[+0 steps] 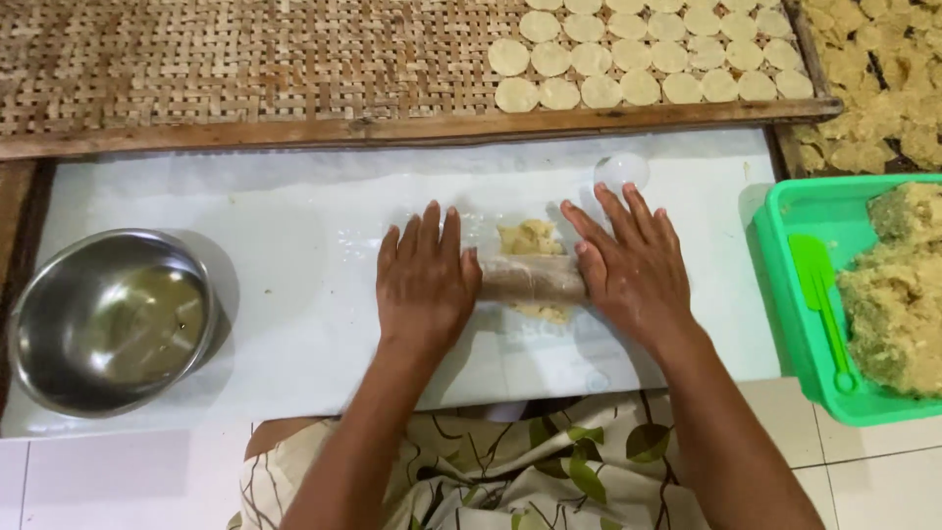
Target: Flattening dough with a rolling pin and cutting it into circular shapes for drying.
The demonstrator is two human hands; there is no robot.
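Observation:
My left hand [424, 278] and my right hand [633, 265] lie flat, fingers spread, on the two ends of a short wooden rolling pin [531, 279]. The pin lies crosswise over a small lump of yellowish dough [530, 237] on a clear plastic sheet [294, 265] that covers the white board. Dough shows above and below the pin. A small clear round cutter or lid [621, 171] rests just beyond my right hand.
A steel bowl [110, 319] sits at the left. A green tub [800, 294] with dough and a green spatula [822, 304] stands at the right. Behind, a woven bamboo tray [245, 59] carries several flat dough discs [638, 59]. More pieces lie at far right.

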